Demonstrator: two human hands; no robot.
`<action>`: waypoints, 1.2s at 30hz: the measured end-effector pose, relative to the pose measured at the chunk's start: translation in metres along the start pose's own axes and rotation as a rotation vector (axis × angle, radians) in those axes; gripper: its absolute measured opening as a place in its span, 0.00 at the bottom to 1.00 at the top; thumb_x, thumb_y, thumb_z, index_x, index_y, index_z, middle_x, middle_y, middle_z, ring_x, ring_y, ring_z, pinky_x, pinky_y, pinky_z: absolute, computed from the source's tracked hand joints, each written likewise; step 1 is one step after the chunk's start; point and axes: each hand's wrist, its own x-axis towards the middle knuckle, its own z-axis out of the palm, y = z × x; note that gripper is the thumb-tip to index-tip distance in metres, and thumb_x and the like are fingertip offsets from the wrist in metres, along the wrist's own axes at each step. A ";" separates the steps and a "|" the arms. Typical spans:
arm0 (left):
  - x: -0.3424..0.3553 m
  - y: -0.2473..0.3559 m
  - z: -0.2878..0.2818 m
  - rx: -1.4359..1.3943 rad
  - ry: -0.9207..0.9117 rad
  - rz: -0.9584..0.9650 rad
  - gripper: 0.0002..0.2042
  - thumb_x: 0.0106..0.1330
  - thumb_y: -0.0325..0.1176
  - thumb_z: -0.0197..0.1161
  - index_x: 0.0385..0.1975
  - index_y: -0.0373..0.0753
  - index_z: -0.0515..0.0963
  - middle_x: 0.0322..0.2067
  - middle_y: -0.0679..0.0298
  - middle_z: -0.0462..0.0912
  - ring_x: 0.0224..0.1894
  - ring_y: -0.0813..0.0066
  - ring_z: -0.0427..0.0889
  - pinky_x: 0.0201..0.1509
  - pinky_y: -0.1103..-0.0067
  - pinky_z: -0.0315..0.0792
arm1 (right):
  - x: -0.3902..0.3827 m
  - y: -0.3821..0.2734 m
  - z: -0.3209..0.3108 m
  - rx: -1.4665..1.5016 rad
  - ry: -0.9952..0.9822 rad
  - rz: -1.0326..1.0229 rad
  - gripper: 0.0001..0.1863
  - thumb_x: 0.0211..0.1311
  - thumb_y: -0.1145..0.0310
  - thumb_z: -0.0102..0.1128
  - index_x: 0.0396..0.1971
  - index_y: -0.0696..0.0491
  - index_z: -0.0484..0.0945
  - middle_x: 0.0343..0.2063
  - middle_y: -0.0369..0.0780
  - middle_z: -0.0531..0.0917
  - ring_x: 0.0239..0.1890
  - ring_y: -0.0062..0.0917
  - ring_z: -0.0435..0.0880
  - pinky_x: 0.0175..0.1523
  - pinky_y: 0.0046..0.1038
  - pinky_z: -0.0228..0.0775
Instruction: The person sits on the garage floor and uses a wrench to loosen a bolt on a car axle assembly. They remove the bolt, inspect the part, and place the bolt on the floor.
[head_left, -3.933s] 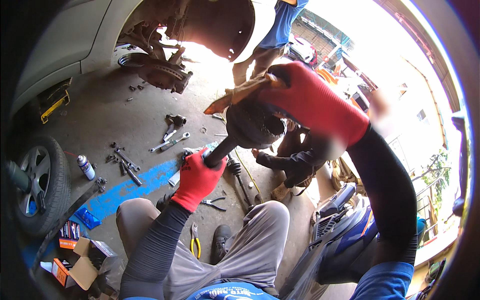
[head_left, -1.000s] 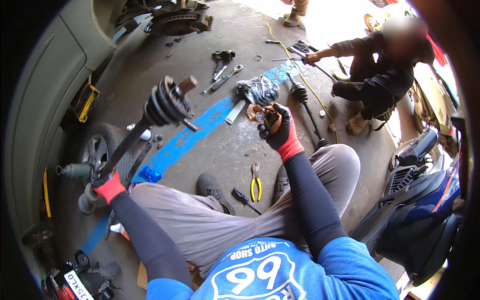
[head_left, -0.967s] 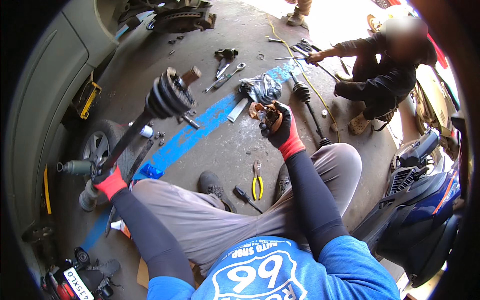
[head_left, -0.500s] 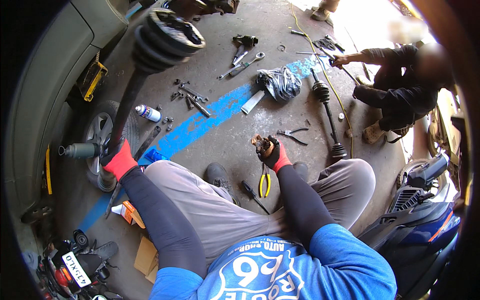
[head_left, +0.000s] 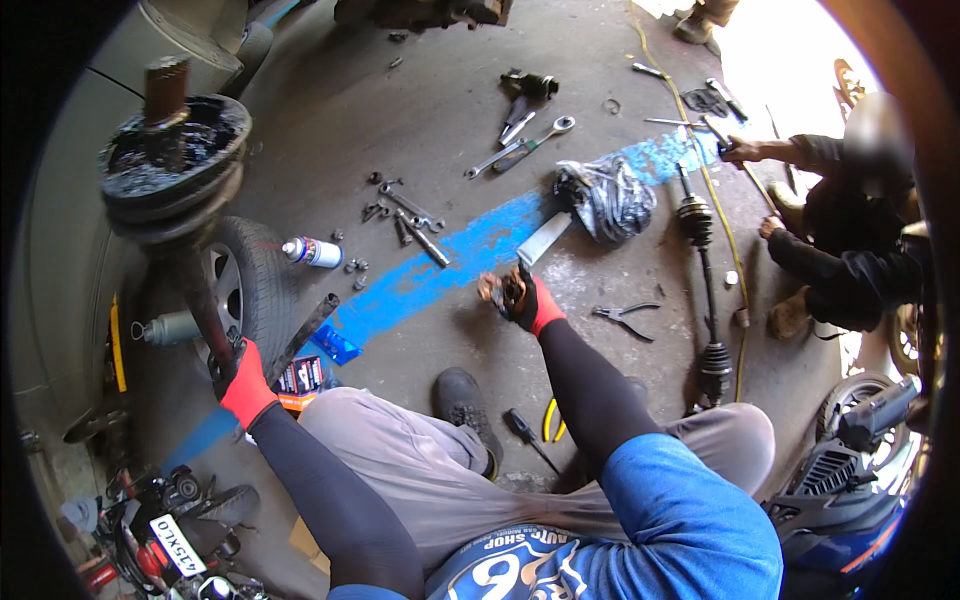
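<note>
Axle shaft (head_left: 190, 290) in left hand (head_left: 243, 385); right hand (head_left: 520, 297) perhaps around a small part.

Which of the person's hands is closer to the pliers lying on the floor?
The right. The right hand hovers just left of the pliers, apart from them. The left hand is far off at the left, gripping the greasy axle shaft.

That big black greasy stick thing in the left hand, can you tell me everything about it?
It is a long dark metal car axle shaft, held upright. At its top sits a wide, round, ribbed black rubber boot and a cup thick with black grease, and a rusty splined stub pokes out above. The red-gloved left hand clasps the thin shaft near its lower end. A car wheel lies behind it.
</note>
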 end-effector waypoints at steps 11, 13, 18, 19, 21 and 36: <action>-0.006 0.032 -0.010 -0.374 -0.109 -0.169 0.22 0.56 0.54 0.65 0.40 0.42 0.82 0.39 0.58 0.86 0.45 0.60 0.84 0.49 0.69 0.76 | -0.098 -0.021 -0.025 0.148 0.487 0.233 0.56 0.56 0.20 0.44 0.68 0.55 0.64 0.59 0.51 0.73 0.54 0.44 0.77 0.53 0.40 0.72; -0.005 0.039 -0.005 -0.893 -0.125 -0.271 0.19 0.58 0.52 0.63 0.39 0.43 0.81 0.36 0.60 0.84 0.42 0.63 0.83 0.47 0.69 0.74 | -0.117 -0.042 -0.009 0.167 0.390 0.100 0.55 0.55 0.19 0.45 0.66 0.55 0.68 0.59 0.46 0.75 0.55 0.42 0.78 0.55 0.39 0.73; -0.032 0.078 -0.018 -2.108 -0.488 -0.445 0.12 0.62 0.47 0.57 0.34 0.46 0.78 0.27 0.66 0.79 0.33 0.69 0.80 0.40 0.68 0.71 | -0.155 -0.110 0.087 -0.078 -0.007 -0.036 0.40 0.69 0.34 0.45 0.65 0.54 0.69 0.56 0.43 0.79 0.52 0.34 0.81 0.56 0.37 0.74; -0.045 0.092 -0.025 -2.080 -0.542 -0.311 0.11 0.63 0.46 0.56 0.33 0.47 0.77 0.25 0.67 0.78 0.32 0.71 0.80 0.39 0.68 0.70 | -0.162 -0.122 0.116 -0.214 0.010 -0.026 0.36 0.71 0.38 0.45 0.64 0.54 0.69 0.55 0.42 0.80 0.52 0.33 0.82 0.56 0.36 0.74; -0.071 0.128 -0.039 -1.700 -0.560 -0.235 0.12 0.64 0.47 0.53 0.31 0.47 0.77 0.25 0.66 0.80 0.31 0.67 0.81 0.37 0.68 0.71 | -0.185 -0.136 0.179 -0.642 -0.073 -0.216 0.27 0.72 0.55 0.56 0.64 0.54 0.70 0.54 0.40 0.80 0.53 0.27 0.81 0.57 0.31 0.73; -0.229 0.298 -0.062 -0.541 -0.872 0.267 0.25 0.68 0.56 0.50 0.55 0.46 0.76 0.49 0.54 0.82 0.52 0.60 0.82 0.54 0.65 0.73 | -0.220 -0.136 0.385 -1.352 0.257 -0.948 0.18 0.63 0.57 0.63 0.31 0.59 0.79 0.26 0.47 0.82 0.31 0.36 0.85 0.40 0.37 0.74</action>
